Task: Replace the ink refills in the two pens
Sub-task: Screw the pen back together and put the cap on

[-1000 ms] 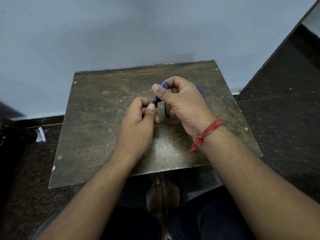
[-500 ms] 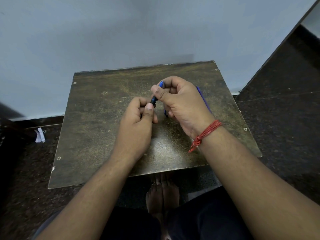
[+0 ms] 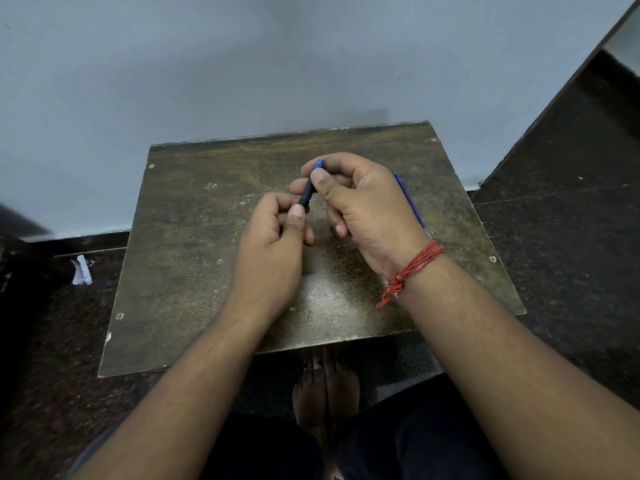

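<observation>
Hands curled: left hand (image 3: 273, 244), right hand (image 3: 360, 206) pinching pen (image 3: 308, 194).

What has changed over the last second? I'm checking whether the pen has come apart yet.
Little. The right hand has shifted slightly on the pen, its thumb now further along the blue tip end. The left hand keeps gripping the dark lower end. No gap shows between the pen's parts. The second pen still lies on the table behind the right hand.
</observation>
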